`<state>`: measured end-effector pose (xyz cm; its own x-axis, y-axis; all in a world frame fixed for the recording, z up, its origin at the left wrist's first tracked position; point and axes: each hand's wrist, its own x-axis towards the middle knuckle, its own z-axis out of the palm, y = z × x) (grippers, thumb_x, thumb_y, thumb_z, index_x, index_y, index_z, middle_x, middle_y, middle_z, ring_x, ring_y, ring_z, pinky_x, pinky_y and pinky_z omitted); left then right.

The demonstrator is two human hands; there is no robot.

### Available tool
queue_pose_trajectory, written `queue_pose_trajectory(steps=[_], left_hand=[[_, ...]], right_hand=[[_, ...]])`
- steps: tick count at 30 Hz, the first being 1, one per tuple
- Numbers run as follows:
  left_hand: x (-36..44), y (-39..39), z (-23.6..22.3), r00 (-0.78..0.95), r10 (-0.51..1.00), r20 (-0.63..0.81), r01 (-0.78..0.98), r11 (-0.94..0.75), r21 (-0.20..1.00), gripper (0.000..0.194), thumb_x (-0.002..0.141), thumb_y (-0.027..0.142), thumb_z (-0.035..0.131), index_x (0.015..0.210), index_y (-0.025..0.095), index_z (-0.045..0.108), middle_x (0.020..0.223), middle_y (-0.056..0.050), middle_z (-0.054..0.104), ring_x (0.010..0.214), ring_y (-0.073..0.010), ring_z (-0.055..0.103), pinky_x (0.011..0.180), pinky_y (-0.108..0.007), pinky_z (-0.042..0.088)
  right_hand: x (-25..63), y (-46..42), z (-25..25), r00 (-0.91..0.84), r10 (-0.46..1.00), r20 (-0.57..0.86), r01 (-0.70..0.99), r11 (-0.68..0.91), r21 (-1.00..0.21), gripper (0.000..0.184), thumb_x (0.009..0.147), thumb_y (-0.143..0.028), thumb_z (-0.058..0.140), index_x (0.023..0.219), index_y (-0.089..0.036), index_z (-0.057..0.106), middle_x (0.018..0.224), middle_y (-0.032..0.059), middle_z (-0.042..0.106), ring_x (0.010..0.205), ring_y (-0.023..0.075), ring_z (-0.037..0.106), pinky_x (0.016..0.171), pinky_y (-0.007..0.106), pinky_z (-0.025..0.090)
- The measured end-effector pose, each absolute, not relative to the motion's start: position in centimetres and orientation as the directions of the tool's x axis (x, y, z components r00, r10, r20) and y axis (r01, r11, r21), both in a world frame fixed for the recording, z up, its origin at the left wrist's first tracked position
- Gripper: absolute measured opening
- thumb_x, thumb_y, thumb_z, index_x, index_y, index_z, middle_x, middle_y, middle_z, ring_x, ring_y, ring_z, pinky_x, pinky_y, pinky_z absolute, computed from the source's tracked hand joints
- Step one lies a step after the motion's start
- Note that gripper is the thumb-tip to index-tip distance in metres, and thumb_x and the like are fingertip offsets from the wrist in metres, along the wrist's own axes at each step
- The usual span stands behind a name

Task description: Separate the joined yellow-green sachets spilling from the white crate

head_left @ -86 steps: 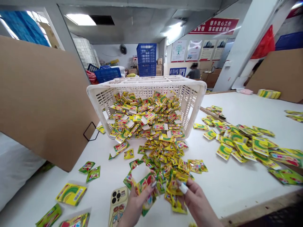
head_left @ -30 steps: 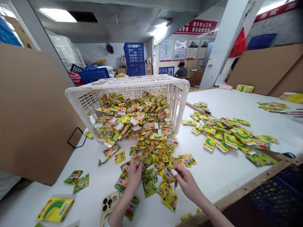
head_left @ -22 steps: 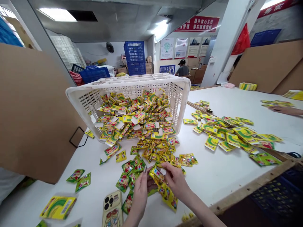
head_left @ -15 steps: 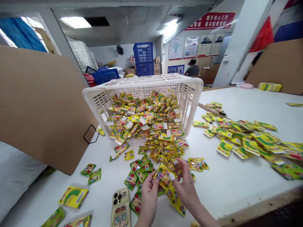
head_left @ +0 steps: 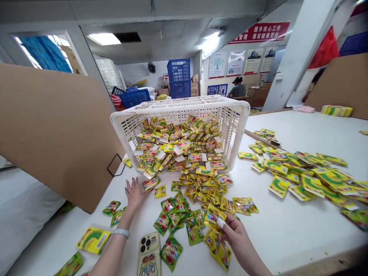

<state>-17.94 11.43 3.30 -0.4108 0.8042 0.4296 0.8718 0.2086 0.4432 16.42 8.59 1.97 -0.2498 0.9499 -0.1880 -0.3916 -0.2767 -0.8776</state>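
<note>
My right hand (head_left: pixel 236 229) pinches a yellow sachet (head_left: pixel 213 215) by its right side, above the heap of yellow sachets (head_left: pixel 201 188). My left hand (head_left: pixel 137 195) reaches far forward over the table, its fingers spread. Beside its fingertips lies a small printed carton (head_left: pixel 151 183); I cannot tell whether they touch. Green sachets (head_left: pixel 174 211) are strewn between my two arms. Behind both hands a white plastic crate (head_left: pixel 243 130) lies on its side, its opening towards me, full of small yellow and green cartons (head_left: pixel 178 147).
A phone in a cartoon case (head_left: pixel 148 255) lies at the front. More flat yellow cartons (head_left: pixel 313 180) spread over the table's right side. A brown cardboard sheet (head_left: pixel 57 130) leans at the left, with a black wire loop (head_left: pixel 115 165) by its edge. A person (head_left: pixel 238 89) sits in the background.
My left hand has let go of the yellow sachet and moved forward and left to the carton near the crate. My right hand keeps the sachet, now slightly lower and to the right.
</note>
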Motion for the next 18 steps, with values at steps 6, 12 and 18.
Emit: queue_pose_trajectory(steps=[6, 12, 18], left_hand=[[-18.9, 8.2, 3.3, -0.194, 0.894, 0.404, 0.959, 0.087, 0.269, 0.038, 0.069, 0.033, 0.064, 0.102, 0.015, 0.057, 0.12, -0.016, 0.055, 0.126, -0.0371, 0.03, 0.103, -0.06, 0.01], [-11.6, 1.5, 7.4, 0.1, 0.993, 0.055, 0.816, -0.114, 0.567, 0.054, 0.076, 0.035, 0.058, 0.126, 0.034, 0.038, 0.127, -0.006, 0.048, 0.118, -0.0263, 0.043, 0.101, -0.046, 0.032], [-5.3, 1.8, 4.4, -0.208, 0.955, 0.212, 0.242, -0.16, 0.957, 0.1, 0.065, 0.056, 0.063, 0.138, 0.03, 0.001, 0.146, -0.008, 0.018, 0.133, -0.0297, 0.017, 0.107, -0.046, 0.023]], right_hand=[[15.6, 7.9, 2.3, -0.455, 0.816, -0.356, -0.446, -0.555, -0.702, 0.027, 0.065, -0.03, 0.073, 0.085, -0.018, 0.059, 0.061, -0.0019, 0.063, 0.043, 0.0096, 0.058, 0.041, 0.018, 0.046], [12.0, 7.2, 2.8, -0.683, 0.701, -0.206, -0.344, -0.557, -0.756, 0.027, 0.072, -0.029, 0.068, 0.089, -0.012, 0.058, 0.072, 0.0026, 0.065, 0.043, 0.0083, 0.059, 0.043, 0.019, 0.05], [11.3, 5.8, 3.2, -0.657, 0.712, -0.25, -0.412, -0.616, -0.672, 0.026, 0.072, -0.031, 0.068, 0.086, -0.013, 0.055, 0.057, -0.0014, 0.06, 0.035, 0.0072, 0.055, 0.036, 0.017, 0.047]])
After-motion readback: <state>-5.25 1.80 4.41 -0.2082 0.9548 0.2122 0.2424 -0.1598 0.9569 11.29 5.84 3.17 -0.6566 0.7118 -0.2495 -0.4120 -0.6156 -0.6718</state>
